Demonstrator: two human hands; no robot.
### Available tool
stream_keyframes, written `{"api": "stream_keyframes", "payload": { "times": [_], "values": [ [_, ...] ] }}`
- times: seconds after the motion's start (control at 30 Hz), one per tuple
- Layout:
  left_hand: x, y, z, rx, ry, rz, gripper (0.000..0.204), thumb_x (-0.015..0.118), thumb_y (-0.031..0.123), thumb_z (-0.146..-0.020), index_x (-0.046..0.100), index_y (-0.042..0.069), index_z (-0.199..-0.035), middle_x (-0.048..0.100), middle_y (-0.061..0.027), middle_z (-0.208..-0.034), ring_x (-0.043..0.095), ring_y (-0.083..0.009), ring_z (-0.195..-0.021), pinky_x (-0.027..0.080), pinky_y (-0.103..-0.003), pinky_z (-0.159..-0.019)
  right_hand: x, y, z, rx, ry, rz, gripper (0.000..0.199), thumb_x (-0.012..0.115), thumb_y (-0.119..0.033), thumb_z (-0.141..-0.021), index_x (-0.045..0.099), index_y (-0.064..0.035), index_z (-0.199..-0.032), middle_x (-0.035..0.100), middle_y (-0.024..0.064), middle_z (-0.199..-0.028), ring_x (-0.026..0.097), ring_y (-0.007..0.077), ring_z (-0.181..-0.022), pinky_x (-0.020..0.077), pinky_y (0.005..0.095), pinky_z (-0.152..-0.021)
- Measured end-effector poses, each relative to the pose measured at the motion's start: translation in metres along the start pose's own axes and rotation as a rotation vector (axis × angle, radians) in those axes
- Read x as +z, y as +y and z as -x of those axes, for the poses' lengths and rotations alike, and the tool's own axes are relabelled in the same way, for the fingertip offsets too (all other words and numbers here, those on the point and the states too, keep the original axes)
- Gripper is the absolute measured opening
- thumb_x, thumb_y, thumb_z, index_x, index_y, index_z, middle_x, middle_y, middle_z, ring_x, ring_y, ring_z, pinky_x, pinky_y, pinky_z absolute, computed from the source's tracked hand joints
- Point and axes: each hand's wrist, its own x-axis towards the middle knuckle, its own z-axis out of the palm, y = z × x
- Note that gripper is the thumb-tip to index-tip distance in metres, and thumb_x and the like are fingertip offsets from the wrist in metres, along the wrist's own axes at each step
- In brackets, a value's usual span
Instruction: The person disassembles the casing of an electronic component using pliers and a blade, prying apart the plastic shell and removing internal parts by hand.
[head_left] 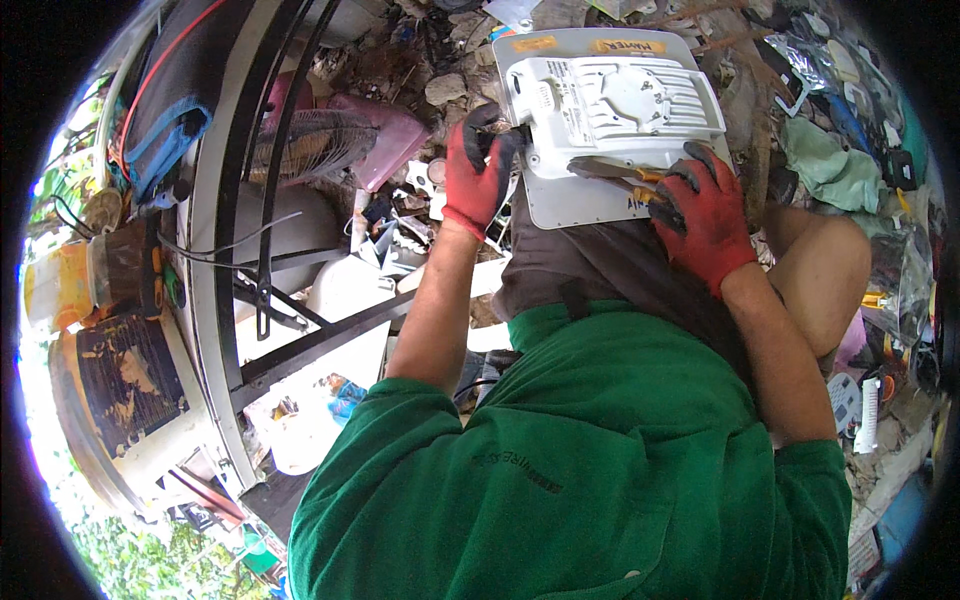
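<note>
A white finned metal housing (pixel 650 100) is fixed on a flat grey plate (pixel 585 208) with rounded corners, resting on my lap. My left hand (pixel 475 175), in a red and black glove, is at the left edge of the housing, its fingers and thumb curled about a corner there. My right hand (pixel 708 215), gloved the same way, is closed on a pair of pliers (pixel 605 170) with yellow-orange handles. The dark jaws of the pliers point left and lie along the near side of the housing. Part of the handles is hidden under my right fingers.
A black and white metal frame (pixel 300 350) stands close on my left. Beyond it are a fan grille (pixel 310 145) and a pink plastic piece (pixel 385 145). On the right lie a pale green cloth (pixel 825 165), clear plastic and a white remote-like piece (pixel 845 395). Rubble covers the ground ahead.
</note>
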Motion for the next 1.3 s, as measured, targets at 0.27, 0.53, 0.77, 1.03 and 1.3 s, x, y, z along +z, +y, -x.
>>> {"api": "stream_keyframes", "payload": {
  "times": [0.27, 0.53, 0.77, 1.03, 1.3],
  "values": [
    [-0.008, -0.006, 0.004, -0.133, -0.116, -0.055, 0.026, 0.057, 0.011, -0.096, 0.061, 0.001, -0.12, 0.066, -0.0213, -0.109, 0.063, -0.0328, -0.106, 0.048, -0.036, -0.091, 0.002, 0.003, 0.002, 0.029, -0.075, -0.072, 0.058, 0.077, -0.04, -0.073, 0.063, -0.0112, -0.122, 0.054, 0.0184, -0.129, 0.044, 0.0413, -0.129, 0.0369, 0.05, -0.109],
    [-0.005, 0.009, 0.002, 0.082, -0.066, -0.035, 0.026, 0.059, 0.013, -0.096, 0.063, 0.001, -0.119, 0.065, -0.0191, -0.115, 0.062, -0.0305, -0.108, 0.05, -0.036, -0.088, 0.006, 0.01, 0.003, 0.027, -0.068, -0.172, 0.058, 0.075, -0.041, -0.077, 0.062, -0.007, -0.122, 0.053, 0.0212, -0.129, 0.048, 0.0419, -0.124, 0.0387, 0.0489, -0.107],
    [-0.001, 0.016, -0.001, 0.106, -0.014, 0.13, 0.035, 0.054, 0.027, -0.103, 0.062, -0.001, -0.122, 0.07, -0.0103, -0.105, 0.064, -0.0181, -0.096, 0.049, -0.031, -0.09, 0.007, 0.012, 0.005, 0.032, -0.068, -0.229, 0.058, 0.075, -0.039, -0.077, 0.062, -0.0056, -0.123, 0.052, 0.0229, -0.13, 0.048, 0.0423, -0.124, 0.0405, 0.0487, -0.106],
    [-0.004, 0.031, -0.006, 0.102, 0.086, 0.013, 0.039, 0.052, 0.03, -0.103, 0.062, -0.002, -0.123, 0.066, -0.015, -0.116, 0.06, -0.0228, -0.107, 0.045, -0.035, -0.096, 0.005, 0.015, 0.005, 0.061, -0.1, -0.219, 0.059, 0.075, -0.039, -0.078, 0.061, -0.0058, -0.124, 0.05, 0.0246, -0.133, 0.047, 0.0421, -0.126, 0.0398, 0.0483, -0.107],
    [-0.011, 0.017, -0.002, 0.077, -0.034, -0.058, 0.035, 0.049, 0.024, -0.103, 0.062, -0.001, -0.123, 0.066, -0.0142, -0.116, 0.062, -0.0227, -0.106, 0.046, -0.035, -0.095, 0.009, 0.012, 0.006, 0.069, -0.081, -0.242, 0.058, 0.075, -0.039, -0.078, 0.062, -0.0068, -0.124, 0.051, 0.0231, -0.132, 0.048, 0.042, -0.125, 0.0395, 0.0481, -0.108]
  ]
}}
